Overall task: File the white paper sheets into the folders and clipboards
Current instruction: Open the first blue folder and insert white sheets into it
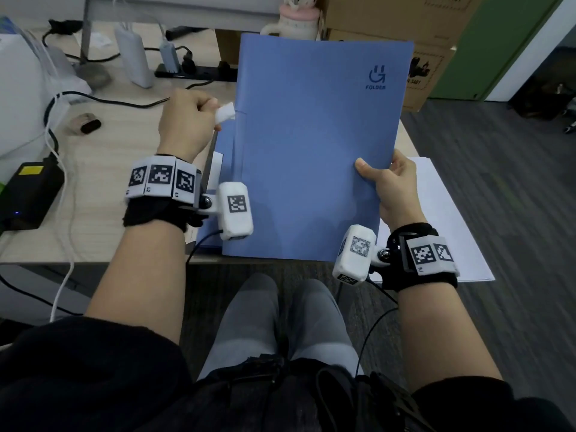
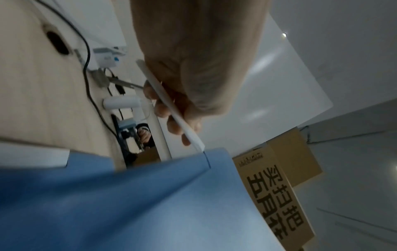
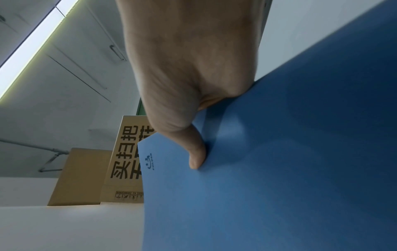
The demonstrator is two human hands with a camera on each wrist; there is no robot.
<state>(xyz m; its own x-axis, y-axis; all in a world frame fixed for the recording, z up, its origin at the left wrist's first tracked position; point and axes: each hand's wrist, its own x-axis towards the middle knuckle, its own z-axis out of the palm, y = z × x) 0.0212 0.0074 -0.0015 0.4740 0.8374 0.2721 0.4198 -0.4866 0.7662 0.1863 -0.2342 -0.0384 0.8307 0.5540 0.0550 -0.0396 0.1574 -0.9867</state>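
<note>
A blue folder (image 1: 311, 151) (image 2: 150, 203) (image 3: 279, 169) marked "FOLDER" is held closed and tilted up over the desk edge. My right hand (image 1: 392, 188) (image 3: 182, 84) grips its right edge, thumb on the front cover and fingers hidden behind. At the folder's left spine, my left hand (image 1: 187, 120) (image 2: 182, 84) is curled round a thin white binding strip (image 1: 225, 113) (image 2: 171, 110) whose tip meets the spine. A stack of white paper sheets (image 1: 452, 219) lies on the desk's right corner, partly under the folder and overhanging the edge.
A second blue folder (image 1: 223, 141) lies flat beneath the raised one. The desk's left side carries cables, a power strip (image 1: 199, 71), a black adapter (image 1: 28, 194) and a white device. Cardboard boxes (image 1: 430, 73) and a mug (image 1: 293, 23) stand behind.
</note>
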